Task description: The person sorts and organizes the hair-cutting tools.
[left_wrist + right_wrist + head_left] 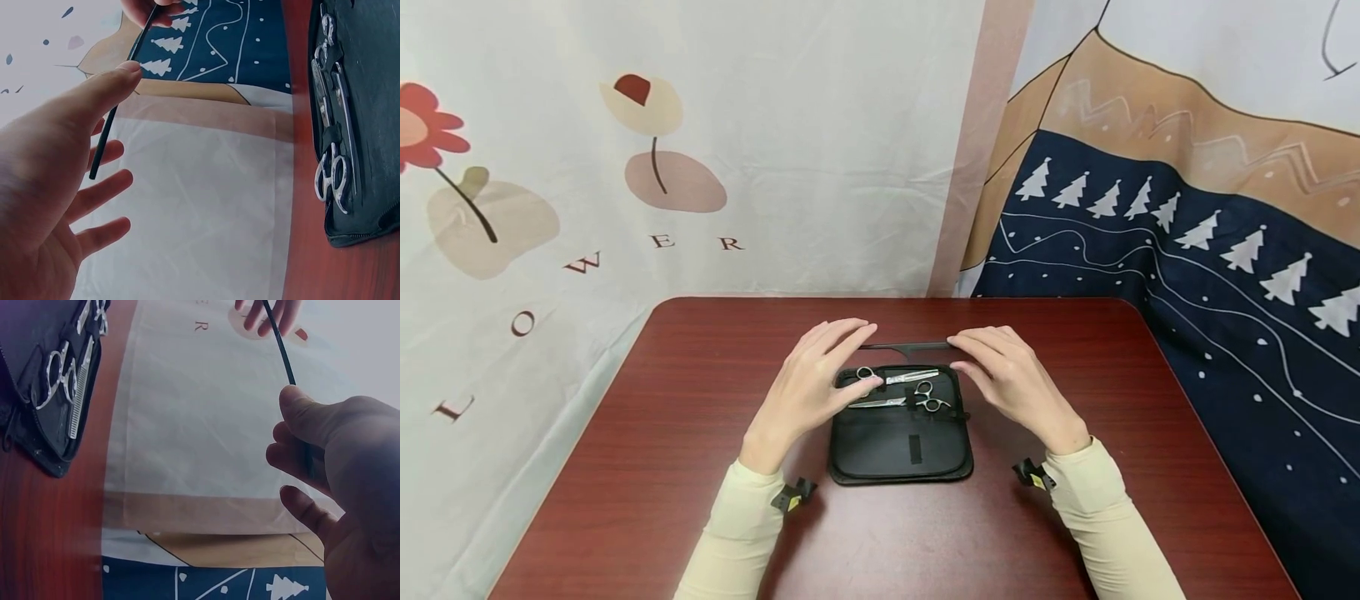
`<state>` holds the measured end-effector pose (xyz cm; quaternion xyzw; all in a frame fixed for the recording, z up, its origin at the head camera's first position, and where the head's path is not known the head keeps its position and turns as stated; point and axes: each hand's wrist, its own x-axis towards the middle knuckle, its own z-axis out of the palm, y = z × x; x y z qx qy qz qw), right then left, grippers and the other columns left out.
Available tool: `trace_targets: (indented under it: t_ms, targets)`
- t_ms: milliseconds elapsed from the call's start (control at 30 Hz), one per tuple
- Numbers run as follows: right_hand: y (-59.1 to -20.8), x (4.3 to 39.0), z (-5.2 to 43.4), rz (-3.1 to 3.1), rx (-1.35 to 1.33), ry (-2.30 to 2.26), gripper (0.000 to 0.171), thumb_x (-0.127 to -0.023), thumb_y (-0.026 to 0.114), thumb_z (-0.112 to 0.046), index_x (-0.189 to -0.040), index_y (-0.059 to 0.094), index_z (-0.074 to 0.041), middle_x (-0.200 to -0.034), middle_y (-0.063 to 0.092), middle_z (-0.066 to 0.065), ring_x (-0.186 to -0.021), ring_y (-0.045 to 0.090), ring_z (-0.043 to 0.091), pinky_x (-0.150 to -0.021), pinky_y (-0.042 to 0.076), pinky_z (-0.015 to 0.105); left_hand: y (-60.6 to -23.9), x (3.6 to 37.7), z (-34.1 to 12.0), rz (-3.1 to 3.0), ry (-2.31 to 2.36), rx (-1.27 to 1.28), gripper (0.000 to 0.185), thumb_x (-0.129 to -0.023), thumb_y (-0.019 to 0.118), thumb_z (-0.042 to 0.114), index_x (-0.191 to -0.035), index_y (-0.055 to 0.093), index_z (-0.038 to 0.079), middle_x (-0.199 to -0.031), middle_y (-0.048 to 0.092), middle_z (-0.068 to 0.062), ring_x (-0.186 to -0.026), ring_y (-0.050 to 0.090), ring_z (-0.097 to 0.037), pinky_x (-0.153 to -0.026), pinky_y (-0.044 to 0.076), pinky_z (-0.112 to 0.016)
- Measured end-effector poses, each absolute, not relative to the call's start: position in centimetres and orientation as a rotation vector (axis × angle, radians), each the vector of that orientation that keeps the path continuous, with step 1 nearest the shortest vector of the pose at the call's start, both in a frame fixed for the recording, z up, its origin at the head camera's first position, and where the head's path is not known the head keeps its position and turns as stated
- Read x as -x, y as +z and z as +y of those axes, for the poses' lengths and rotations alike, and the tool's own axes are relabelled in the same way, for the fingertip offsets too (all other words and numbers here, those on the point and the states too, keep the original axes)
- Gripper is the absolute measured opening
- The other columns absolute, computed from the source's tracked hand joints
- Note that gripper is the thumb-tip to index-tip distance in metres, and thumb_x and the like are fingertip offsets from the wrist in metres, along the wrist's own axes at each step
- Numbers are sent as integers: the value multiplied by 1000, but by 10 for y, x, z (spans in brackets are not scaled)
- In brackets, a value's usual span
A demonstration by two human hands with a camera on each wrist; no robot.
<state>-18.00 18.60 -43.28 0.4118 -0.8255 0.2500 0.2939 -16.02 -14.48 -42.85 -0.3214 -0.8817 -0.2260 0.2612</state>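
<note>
Two hands hold a slim black comb (906,346) level above the open black case (900,446), left hand (811,388) and right hand (1011,379) pinching its ends, two scissors (901,392) already strapped inside, comb not yet stowed.

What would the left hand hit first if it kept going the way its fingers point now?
Probably the right hand. The left hand points across along the thin black comb that both hands hold at its ends, above the open black case. Depth is hard to judge.
</note>
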Motion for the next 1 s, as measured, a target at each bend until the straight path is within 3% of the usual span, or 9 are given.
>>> trace_targets:
  t_ms: [433,1000]
  targets:
    - [-433,180,189,-2195,-1094,680,45,-87,94,0,-130,80,-2,-122,83,14,-109,78,28,-91,60,43,-431,160,-145,-2319,-538,869,49,-89,97,23,-133,82,9,-125,84,-10,-109,80,-32,-106,64,-54]
    - [-435,181,190,-2198,-1099,668,43,-88,94,-2,-129,80,-3,-121,83,13,-109,77,28,-92,60,43,-433,161,-143,-2269,-502,891,27,-97,88,12,-124,86,10,-106,87,-3,-86,78,-22,-77,64,-41]
